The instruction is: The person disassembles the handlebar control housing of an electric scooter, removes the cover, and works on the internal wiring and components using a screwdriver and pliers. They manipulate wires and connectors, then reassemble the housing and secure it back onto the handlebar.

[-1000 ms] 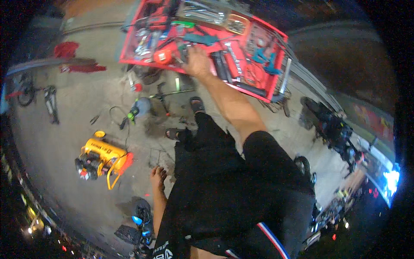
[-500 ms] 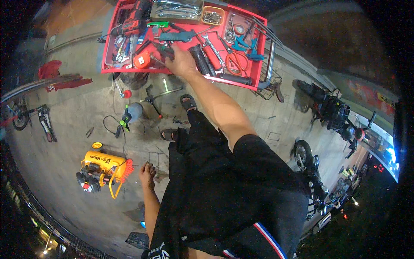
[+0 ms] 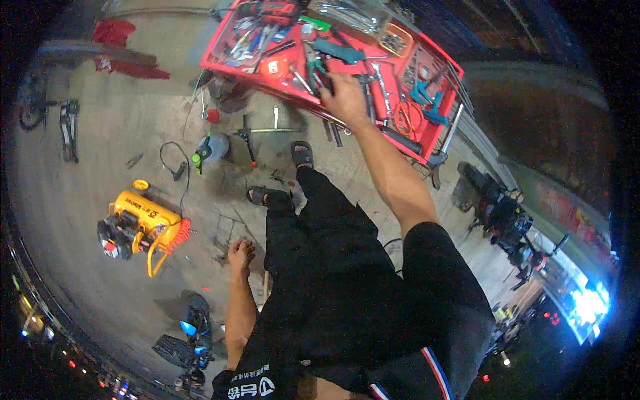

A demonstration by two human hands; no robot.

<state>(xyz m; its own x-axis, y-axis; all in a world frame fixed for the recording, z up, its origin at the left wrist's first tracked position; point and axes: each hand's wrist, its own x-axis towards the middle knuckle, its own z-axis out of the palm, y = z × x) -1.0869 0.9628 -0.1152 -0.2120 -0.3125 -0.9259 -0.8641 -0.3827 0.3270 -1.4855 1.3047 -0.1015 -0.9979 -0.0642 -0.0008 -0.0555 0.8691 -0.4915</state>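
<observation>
My right hand reaches into the red tool tray, palm down, fingers bent around something dark among the tools that I cannot make out. Beside its fingertips lie green-handled pliers. Above them is a teal-handled tool, and an orange-red tape measure rests to the left. Right of my hand are a wrench and orange-handled scissors. My left hand hangs low beside my leg with its fingers curled in, and I see nothing in it.
A yellow air compressor with a red coiled hose stands on the floor at left. Nearer the tray are a spray bottle and a T-handle tool. Motorbikes are parked at right; a blue-black scooter is at lower left.
The view has shifted, so the tray now appears further right and tilted. My right hand remains in it beside the pliers. The fingers of my left hand look more curled.
</observation>
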